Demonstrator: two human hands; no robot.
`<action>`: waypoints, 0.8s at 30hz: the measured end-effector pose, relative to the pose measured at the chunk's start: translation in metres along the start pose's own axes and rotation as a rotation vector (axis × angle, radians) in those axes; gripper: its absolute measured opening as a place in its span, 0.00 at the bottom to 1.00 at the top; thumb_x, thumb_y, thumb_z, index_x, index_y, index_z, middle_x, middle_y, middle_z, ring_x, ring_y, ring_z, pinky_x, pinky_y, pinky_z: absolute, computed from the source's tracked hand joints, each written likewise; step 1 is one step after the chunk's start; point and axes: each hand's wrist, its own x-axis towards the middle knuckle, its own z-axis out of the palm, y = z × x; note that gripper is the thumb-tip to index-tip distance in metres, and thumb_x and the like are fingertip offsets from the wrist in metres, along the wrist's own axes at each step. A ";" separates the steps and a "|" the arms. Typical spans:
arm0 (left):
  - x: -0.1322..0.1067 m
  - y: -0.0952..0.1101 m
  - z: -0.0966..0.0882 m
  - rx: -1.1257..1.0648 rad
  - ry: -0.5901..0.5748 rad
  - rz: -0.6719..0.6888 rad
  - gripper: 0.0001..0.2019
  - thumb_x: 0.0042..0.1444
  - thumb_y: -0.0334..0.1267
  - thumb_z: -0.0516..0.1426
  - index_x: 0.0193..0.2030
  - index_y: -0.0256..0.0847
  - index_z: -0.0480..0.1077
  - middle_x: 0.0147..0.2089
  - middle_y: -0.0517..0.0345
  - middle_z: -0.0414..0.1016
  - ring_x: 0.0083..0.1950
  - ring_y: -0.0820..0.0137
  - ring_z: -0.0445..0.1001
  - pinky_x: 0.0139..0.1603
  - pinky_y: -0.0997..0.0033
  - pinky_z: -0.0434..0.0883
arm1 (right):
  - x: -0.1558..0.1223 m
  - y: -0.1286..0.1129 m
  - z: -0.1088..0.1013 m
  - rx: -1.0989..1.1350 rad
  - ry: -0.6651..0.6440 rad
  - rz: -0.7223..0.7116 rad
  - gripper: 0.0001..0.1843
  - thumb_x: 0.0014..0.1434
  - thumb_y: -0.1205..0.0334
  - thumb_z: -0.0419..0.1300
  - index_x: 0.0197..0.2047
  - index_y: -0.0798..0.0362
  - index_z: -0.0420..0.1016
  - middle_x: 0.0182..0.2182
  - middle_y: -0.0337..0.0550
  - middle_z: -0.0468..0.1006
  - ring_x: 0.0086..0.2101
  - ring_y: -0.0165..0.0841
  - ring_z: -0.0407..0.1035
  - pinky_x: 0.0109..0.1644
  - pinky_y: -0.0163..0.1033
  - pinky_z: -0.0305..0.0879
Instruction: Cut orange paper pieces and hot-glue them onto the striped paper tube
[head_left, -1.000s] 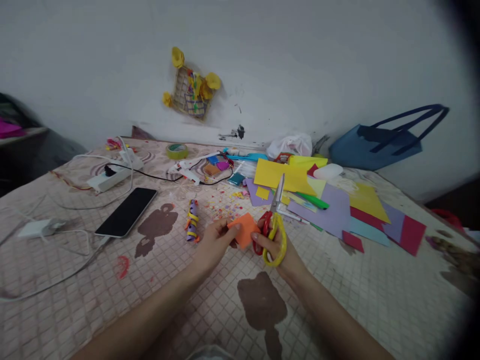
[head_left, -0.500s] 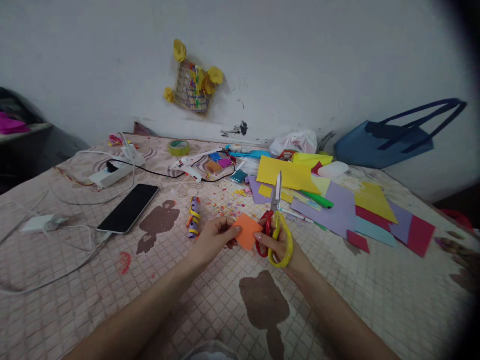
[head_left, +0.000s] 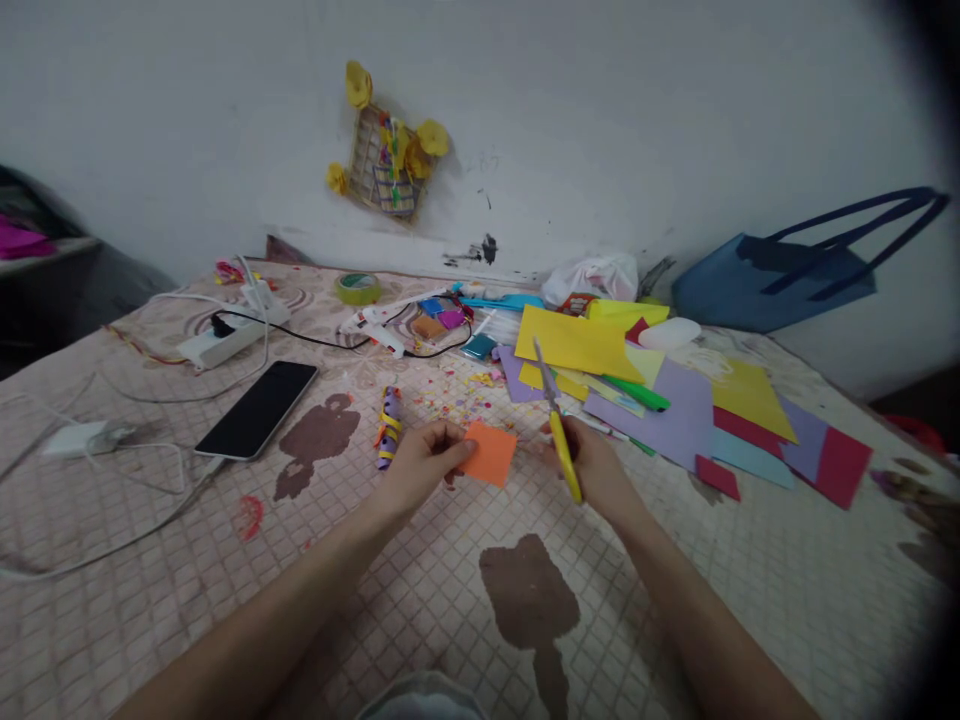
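My left hand [head_left: 421, 462] pinches the left edge of a small orange paper square [head_left: 489, 453] just above the patterned cloth. My right hand [head_left: 596, 468] grips scissors [head_left: 556, 424] with yellow and red handles. The scissors are seen edge-on, blades shut and pointing up and away toward the paper pile. A gap separates the scissors from the orange square. A small purple paper roll with yellow and orange strips [head_left: 388, 428] lies left of my left hand.
Coloured paper sheets [head_left: 675, 395] and a green marker [head_left: 636, 392] spread at the right. A black phone [head_left: 259, 407], a power strip [head_left: 223, 340], cables, a tape roll [head_left: 357, 288] and a glue gun [head_left: 373, 332] lie at the left. A blue bag [head_left: 780, 275] leans on the wall.
My right hand has pulled the scissors away to the right of the orange square and turned them edge-on. My left hand still holds the square, shifted slightly up.
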 end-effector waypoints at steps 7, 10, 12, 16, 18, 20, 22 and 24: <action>0.000 -0.006 0.004 -0.087 0.065 0.011 0.10 0.47 0.40 0.61 0.29 0.35 0.67 0.24 0.64 0.64 0.21 0.80 0.59 0.19 0.80 0.59 | 0.013 0.028 -0.021 -0.503 0.231 -0.170 0.17 0.53 0.59 0.58 0.46 0.54 0.71 0.42 0.54 0.72 0.44 0.48 0.65 0.47 0.51 0.61; -0.001 -0.008 0.006 -0.120 0.075 0.008 0.11 0.47 0.41 0.61 0.30 0.36 0.67 0.25 0.63 0.66 0.22 0.79 0.61 0.20 0.80 0.60 | 0.000 0.006 -0.004 -0.182 0.210 -0.243 0.09 0.58 0.57 0.55 0.39 0.50 0.72 0.39 0.49 0.72 0.42 0.43 0.65 0.43 0.46 0.63; -0.003 -0.008 0.009 -0.137 0.081 0.018 0.11 0.47 0.41 0.61 0.29 0.36 0.67 0.25 0.63 0.66 0.23 0.79 0.62 0.21 0.79 0.61 | -0.011 -0.011 0.014 0.178 -0.052 -0.186 0.09 0.60 0.54 0.53 0.39 0.49 0.70 0.34 0.44 0.72 0.33 0.36 0.66 0.34 0.40 0.63; -0.007 -0.005 0.015 -0.143 0.087 0.028 0.10 0.46 0.41 0.62 0.28 0.36 0.69 0.25 0.62 0.67 0.25 0.77 0.63 0.24 0.78 0.62 | -0.024 -0.026 0.042 0.626 -0.144 -0.038 0.07 0.56 0.56 0.59 0.32 0.50 0.67 0.26 0.36 0.66 0.25 0.29 0.60 0.27 0.33 0.57; -0.008 -0.004 0.015 -0.122 0.092 0.033 0.10 0.46 0.40 0.62 0.28 0.36 0.70 0.25 0.61 0.67 0.26 0.77 0.63 0.25 0.78 0.61 | -0.025 -0.026 0.046 0.692 -0.111 -0.010 0.08 0.53 0.59 0.62 0.30 0.51 0.67 0.25 0.35 0.65 0.25 0.27 0.58 0.27 0.32 0.56; -0.008 -0.003 0.015 -0.093 0.094 0.044 0.09 0.46 0.40 0.62 0.27 0.35 0.70 0.24 0.62 0.66 0.26 0.78 0.62 0.25 0.78 0.59 | -0.025 -0.025 0.046 0.724 -0.080 0.003 0.08 0.52 0.60 0.62 0.28 0.52 0.66 0.24 0.34 0.64 0.25 0.27 0.57 0.27 0.32 0.55; -0.008 -0.003 0.014 -0.074 0.080 0.051 0.08 0.47 0.39 0.61 0.27 0.35 0.69 0.24 0.63 0.65 0.25 0.78 0.60 0.25 0.78 0.58 | -0.024 -0.024 0.045 0.754 -0.062 0.010 0.07 0.52 0.62 0.62 0.29 0.52 0.67 0.24 0.34 0.64 0.25 0.27 0.57 0.28 0.32 0.55; -0.006 -0.005 0.013 -0.100 0.064 0.039 0.07 0.48 0.38 0.60 0.28 0.35 0.70 0.24 0.62 0.66 0.26 0.78 0.60 0.26 0.78 0.58 | -0.024 -0.024 0.045 0.791 -0.052 0.022 0.05 0.52 0.63 0.61 0.29 0.51 0.67 0.25 0.34 0.64 0.26 0.27 0.57 0.28 0.32 0.55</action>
